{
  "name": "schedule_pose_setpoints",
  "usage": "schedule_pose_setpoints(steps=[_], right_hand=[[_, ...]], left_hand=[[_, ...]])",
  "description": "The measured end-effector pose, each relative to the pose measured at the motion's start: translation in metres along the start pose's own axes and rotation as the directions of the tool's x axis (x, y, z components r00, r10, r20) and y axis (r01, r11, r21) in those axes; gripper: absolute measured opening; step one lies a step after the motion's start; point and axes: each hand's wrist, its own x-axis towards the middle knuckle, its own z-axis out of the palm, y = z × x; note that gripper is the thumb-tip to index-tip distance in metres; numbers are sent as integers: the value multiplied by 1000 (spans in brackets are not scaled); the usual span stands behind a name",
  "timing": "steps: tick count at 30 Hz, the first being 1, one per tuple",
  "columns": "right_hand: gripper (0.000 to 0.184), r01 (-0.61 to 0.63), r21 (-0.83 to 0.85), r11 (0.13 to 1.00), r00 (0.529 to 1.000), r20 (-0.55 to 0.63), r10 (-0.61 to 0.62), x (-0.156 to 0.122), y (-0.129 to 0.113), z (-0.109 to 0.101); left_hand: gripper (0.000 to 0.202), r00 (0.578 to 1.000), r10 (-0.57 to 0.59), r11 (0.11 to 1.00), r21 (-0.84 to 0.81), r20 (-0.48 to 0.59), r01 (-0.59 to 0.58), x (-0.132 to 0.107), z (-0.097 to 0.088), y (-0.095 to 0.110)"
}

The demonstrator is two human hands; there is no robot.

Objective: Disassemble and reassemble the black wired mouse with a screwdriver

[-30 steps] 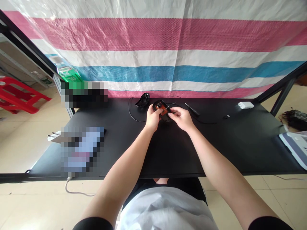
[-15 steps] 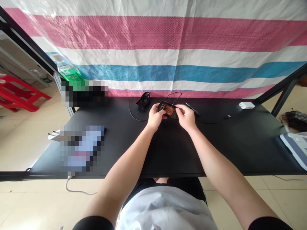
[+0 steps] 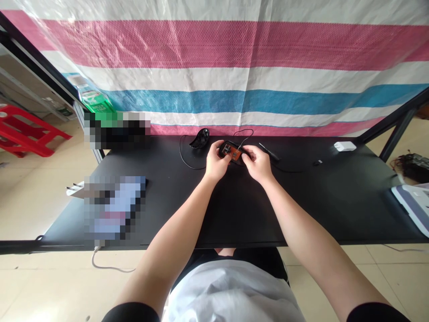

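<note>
A striped tarp (image 3: 234,67) hangs behind the black worktop (image 3: 335,201). At the worktop's far middle, our left hand (image 3: 216,163) and right hand (image 3: 258,164) meet around an opened mouse base (image 3: 233,153) whose orange circuit board faces up. The fingers of both hands are curled onto its ends, gripping it. We cannot tell whether it rests on the surface. The black mouse shell (image 3: 200,138) lies just left of it, a screwdriver (image 3: 268,152) just to the right, and a white adapter (image 3: 344,146) sits well apart.

Arms stretched forward, left hand (image 3: 216,163) and right hand (image 3: 258,163) close, fingers curled
</note>
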Motion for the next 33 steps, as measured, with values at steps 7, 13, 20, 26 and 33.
schedule_pose_setpoints(steps=[7, 13, 20, 26, 33], right_hand=[[19, 213, -77, 974, 976, 64, -208, 1, -5, -3], [19, 176, -125, 976, 983, 81, -167, 2, 2, -2], [21, 176, -99, 979, 981, 94, -167, 2, -1, -6], [21, 165, -85, 983, 986, 50, -161, 1, -5, -5], [24, 116, -82, 990, 993, 35, -113, 2, -8, -4]], left_hand=[[56, 994, -81, 996, -16, 78, 82, -3, 2, 4], [55, 955, -169, 972, -119, 244, 203, -6, 1, 8], [72, 935, -57, 982, -150, 351, 116, -5, -4, 3], [78, 950, -41, 970, -217, 309, 113, -4, -4, 3], [79, 945, 0, 977, -200, 326, 69, -4, -4, 1]])
